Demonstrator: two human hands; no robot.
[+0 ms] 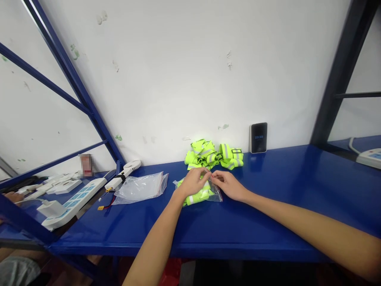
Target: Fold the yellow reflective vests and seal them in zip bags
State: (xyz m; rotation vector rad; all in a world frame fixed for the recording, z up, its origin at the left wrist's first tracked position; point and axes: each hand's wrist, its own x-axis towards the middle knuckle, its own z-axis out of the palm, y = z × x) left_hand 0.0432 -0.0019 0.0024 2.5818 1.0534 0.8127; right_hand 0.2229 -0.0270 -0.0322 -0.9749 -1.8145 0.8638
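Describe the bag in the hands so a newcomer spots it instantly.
On the blue table, look where the left hand and right hand meet. They pinch a clear bag, and neon-yellow strapping shows inside it, unlike the flat bags to its left.

Workshop, seemingly — blue metal workbench (pixel 238 234).

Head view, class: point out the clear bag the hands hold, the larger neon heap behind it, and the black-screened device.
Clear bag (pixel 216 194): head view, plastic near its right edge.
Neon heap (pixel 204 153): head view, middle of the heap.
Black-screened device (pixel 258 138): head view, middle of the screen.
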